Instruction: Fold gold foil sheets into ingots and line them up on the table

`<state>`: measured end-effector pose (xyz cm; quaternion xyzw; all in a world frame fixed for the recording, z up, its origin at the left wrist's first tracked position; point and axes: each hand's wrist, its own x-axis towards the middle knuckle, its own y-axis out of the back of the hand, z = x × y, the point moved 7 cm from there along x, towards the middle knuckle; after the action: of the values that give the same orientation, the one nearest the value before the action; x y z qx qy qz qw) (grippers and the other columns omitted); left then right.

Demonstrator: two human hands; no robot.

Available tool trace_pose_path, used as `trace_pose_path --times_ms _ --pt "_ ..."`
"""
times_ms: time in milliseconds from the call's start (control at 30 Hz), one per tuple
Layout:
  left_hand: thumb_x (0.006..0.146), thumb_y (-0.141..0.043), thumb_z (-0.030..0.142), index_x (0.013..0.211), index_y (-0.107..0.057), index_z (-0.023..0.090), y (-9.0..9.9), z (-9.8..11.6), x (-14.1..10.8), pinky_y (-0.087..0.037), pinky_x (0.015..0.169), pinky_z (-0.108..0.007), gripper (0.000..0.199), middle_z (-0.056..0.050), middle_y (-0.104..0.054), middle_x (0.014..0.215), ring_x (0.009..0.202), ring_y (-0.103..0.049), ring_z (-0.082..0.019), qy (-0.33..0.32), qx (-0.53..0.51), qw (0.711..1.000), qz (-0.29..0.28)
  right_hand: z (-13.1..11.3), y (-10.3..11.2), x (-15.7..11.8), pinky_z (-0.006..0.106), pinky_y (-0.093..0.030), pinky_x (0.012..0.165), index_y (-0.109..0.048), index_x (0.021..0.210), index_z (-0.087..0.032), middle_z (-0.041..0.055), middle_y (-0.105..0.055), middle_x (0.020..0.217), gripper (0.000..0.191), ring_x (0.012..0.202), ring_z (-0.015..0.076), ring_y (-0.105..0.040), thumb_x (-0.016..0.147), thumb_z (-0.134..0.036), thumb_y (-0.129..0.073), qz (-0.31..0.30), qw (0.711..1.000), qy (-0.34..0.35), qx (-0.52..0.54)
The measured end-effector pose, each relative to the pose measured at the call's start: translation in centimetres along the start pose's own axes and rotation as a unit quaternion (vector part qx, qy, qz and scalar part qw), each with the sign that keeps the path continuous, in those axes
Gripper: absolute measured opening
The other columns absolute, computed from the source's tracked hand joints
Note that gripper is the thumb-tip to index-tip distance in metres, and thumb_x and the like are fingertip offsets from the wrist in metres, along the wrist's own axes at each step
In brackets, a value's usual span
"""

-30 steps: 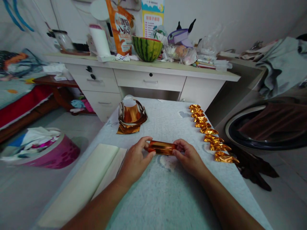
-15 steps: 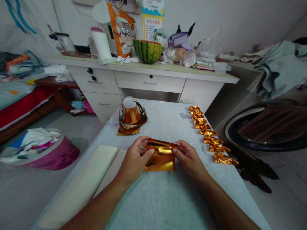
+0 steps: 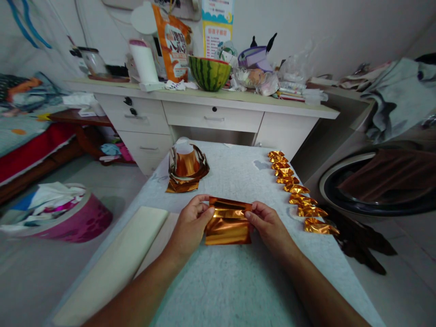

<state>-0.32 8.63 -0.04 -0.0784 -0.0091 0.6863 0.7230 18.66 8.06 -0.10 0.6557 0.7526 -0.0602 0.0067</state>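
Note:
A shiny gold foil sheet [image 3: 229,229], creased across its upper part, is stretched between my two hands above the table. My left hand [image 3: 193,222] pinches its left edge, thumb on top. On the opposite edge, my right hand [image 3: 267,223] grips the foil between thumb and fingers. Beyond my left hand stands a bundle of gold foil sheets [image 3: 187,165] curled round something pale, one flat piece at its foot. Several folded gold foil pieces [image 3: 293,187] lie in a row along the table's right side.
A folded cream cloth or sheet [image 3: 116,263] lies along the left of the covered table [image 3: 235,165]. White drawers [image 3: 211,116] stand behind, with a watermelon-patterned bowl [image 3: 209,75] on top. A pink bin [image 3: 81,218] is at left, a washing machine [image 3: 344,168] at right.
The foil has flattened and spread a little wider between my hands. My left thumb has drawn back slightly toward the left edge. The other things stay where they were.

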Motion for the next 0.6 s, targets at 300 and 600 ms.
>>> trace_pose_path --times_ms 300,600 --pt "0.081 -0.061 0.029 0.113 -0.045 0.02 1.1 1.1 -0.3 -0.045 0.067 -0.027 0.037 0.001 -0.06 0.082 0.073 -0.058 -0.015 -0.077 0.183 0.977 0.073 -0.2 0.8 -0.1 0.021 -0.035 0.053 -0.05 0.073 -0.019 -0.0041 -0.052 0.066 0.029 0.057 0.0093 -0.046 0.073 -0.039 -0.072 0.063 0.997 0.014 0.045" --pt "0.089 -0.05 0.02 0.1 -0.067 0.023 -2.8 4.9 -3.5 -0.043 0.087 -0.036 0.02 -0.005 -0.065 0.099 0.098 -0.055 -0.022 -0.299 0.368 0.879 -0.044 -0.1 1.3 -0.2 0.02 -0.032 0.041 -0.047 0.07 -0.02 -0.007 -0.047 0.054 0.032 0.043 0.0076 -0.041 0.074 -0.044 -0.069 0.109 0.994 0.024 -0.008"
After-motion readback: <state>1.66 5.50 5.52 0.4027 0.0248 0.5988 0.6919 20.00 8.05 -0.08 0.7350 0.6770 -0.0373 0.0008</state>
